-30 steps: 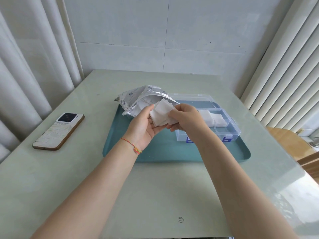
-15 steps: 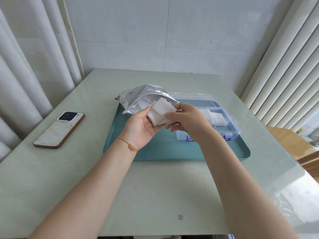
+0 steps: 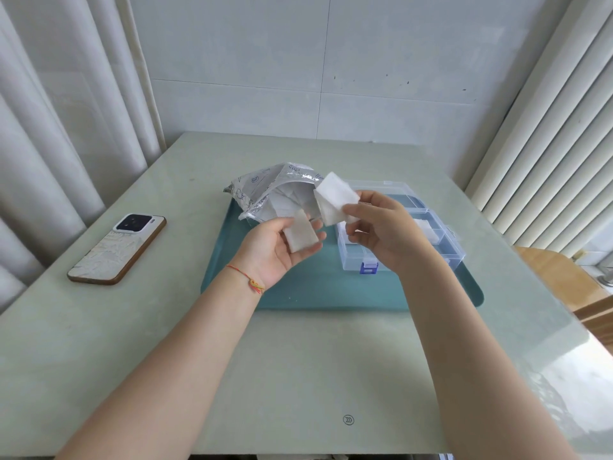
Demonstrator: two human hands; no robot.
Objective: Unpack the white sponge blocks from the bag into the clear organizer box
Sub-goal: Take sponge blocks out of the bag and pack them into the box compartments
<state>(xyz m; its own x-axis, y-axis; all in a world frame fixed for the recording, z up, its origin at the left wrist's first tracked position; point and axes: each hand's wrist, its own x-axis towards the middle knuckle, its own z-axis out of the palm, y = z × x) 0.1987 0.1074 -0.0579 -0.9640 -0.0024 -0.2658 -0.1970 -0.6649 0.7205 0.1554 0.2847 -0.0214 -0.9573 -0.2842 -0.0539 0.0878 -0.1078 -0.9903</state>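
Note:
My left hand (image 3: pixel 277 249) lies palm up over the teal tray (image 3: pixel 298 293), with one white sponge block (image 3: pixel 301 233) resting on its fingers. To its right, my right hand (image 3: pixel 384 230) pinches a couple of white sponge blocks (image 3: pixel 335 197) held together, raised in front of the bag's mouth. The silver foil bag (image 3: pixel 265 190) lies open at the tray's back left, more white blocks showing inside. The clear organizer box (image 3: pixel 441 240) stands open on the tray's right side, behind my right hand, with white blocks (image 3: pixel 428 229) in one compartment.
A phone (image 3: pixel 116 249) lies camera side up on the pale green table (image 3: pixel 298 376), left of the tray. Curtains hang on the left and vertical blinds on the right. A wooden surface (image 3: pixel 564 280) shows beyond the table's right edge.
The stack both hands held together has been split. My right hand lifted its blocks up and right, while one block stayed on my left hand, which opened palm up.

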